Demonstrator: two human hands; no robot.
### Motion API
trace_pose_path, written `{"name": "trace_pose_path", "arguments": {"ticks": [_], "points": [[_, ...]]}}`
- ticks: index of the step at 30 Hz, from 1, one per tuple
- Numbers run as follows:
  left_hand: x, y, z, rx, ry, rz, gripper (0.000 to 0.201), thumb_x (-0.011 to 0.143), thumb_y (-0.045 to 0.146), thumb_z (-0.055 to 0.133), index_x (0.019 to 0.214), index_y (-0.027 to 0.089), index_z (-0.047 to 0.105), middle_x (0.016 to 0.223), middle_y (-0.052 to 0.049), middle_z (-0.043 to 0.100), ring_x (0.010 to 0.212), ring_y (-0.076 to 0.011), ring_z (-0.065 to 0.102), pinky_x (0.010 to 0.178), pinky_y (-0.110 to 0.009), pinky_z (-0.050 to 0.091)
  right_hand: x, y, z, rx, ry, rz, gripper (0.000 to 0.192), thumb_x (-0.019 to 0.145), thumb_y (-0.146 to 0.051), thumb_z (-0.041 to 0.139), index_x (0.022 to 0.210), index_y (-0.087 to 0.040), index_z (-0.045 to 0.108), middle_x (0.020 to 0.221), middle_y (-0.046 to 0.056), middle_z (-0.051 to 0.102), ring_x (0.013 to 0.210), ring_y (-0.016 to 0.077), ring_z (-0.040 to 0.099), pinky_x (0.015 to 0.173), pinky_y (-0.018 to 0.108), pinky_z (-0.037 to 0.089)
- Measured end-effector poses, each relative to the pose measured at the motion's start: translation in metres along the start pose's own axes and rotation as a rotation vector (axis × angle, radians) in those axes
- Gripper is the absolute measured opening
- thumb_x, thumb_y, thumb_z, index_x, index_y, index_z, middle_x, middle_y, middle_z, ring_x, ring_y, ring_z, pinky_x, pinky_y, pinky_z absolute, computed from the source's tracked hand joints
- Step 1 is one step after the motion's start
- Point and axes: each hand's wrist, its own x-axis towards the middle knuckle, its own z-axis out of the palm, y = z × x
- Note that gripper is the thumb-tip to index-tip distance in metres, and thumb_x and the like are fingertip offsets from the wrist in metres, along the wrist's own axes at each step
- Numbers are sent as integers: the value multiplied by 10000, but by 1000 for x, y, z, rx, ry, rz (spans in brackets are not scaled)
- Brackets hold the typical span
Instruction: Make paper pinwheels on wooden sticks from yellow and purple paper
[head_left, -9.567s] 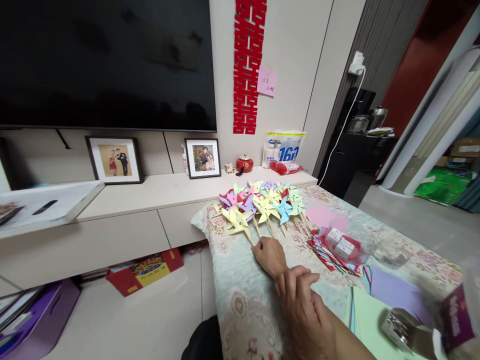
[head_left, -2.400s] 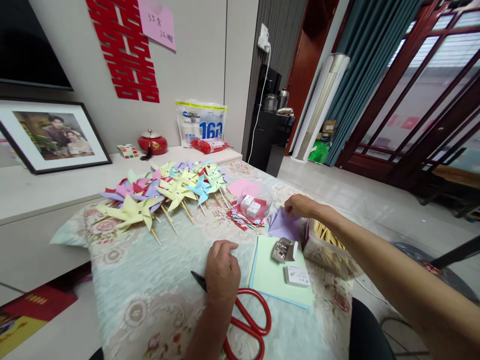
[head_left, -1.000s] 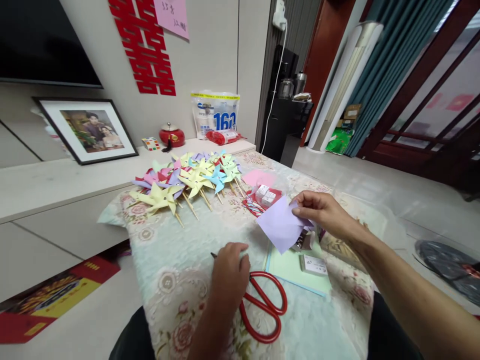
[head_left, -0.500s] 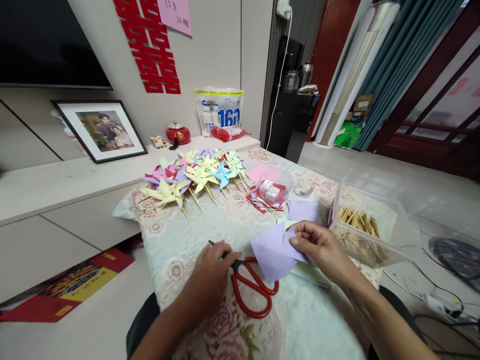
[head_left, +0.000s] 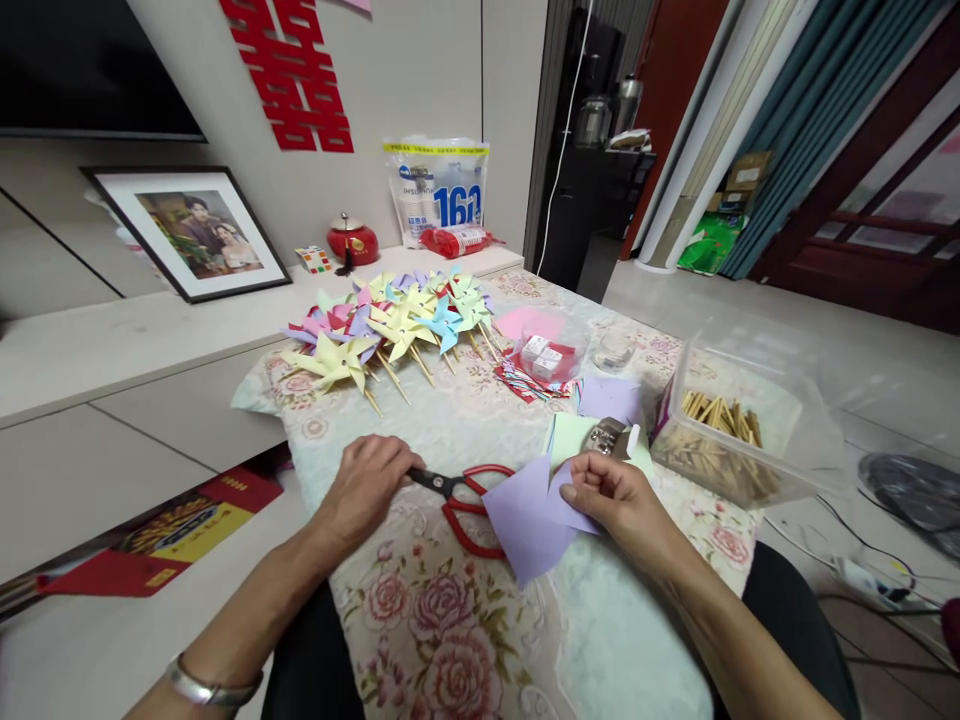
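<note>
My right hand (head_left: 619,505) pinches a square of purple paper (head_left: 531,525) by one corner, between thumb and fingers. A slit runs into the paper beside that grip. My left hand (head_left: 367,485) has its fingers closed at the blade tips of a pair of scissors (head_left: 450,487); the tips are hidden under the fingers. The red handles point right, partly covered by the purple paper. Behind my right hand, a metal hole punch (head_left: 606,437) rests on light green paper (head_left: 568,437).
Several paper pinwheels (head_left: 401,328) on sticks lie at the back left of the table. A round clear container (head_left: 551,350) sits on striped pieces. More purple paper (head_left: 609,398) lies nearby. At the right stands a clear plastic bin (head_left: 739,465) with short wooden sticks.
The scissors have turned, handles now pointing right, and my left hand has shifted left to their tips. My right hand still holds the purple paper. The hole punch has come into sight.
</note>
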Motion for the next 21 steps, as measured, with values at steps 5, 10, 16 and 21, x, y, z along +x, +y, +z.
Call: {"name": "trace_pose_path", "arguments": {"ticks": [5,10,16,21], "points": [[-8,-32,-11,185,77,-228,265,947,263,442,1040,235,688,980,-102,649,958,-307,552,827,-446,407,-5,-3,3,6,-42,6,330,758,-471,771,838,-177,643,643,-44,541,553,97,434,534,239,312],[-9,16,-15,185,230,-351,348,959,239,374,1139,167,664,1103,-174,610,1031,-350,568,841,-495,466,-7,5,7,-90,10,-49,227,819,-399,719,854,-186,650,633,-46,522,541,103,437,522,237,317],[-10,112,-12,-319,290,-199,500,930,384,558,1392,219,459,1282,-108,635,1177,-272,596,964,-434,508,-20,-5,5,-541,112,-542,106,937,-185,592,1001,-213,671,831,28,703,743,166,643,683,281,475],[-20,152,-12,-279,437,8,317,902,205,595,1218,242,588,1134,-53,704,1176,-250,580,1069,-439,398,-41,-9,9,-728,-41,-1003,322,897,-3,497,1140,-175,618,961,99,734,931,222,675,838,378,506]]}}
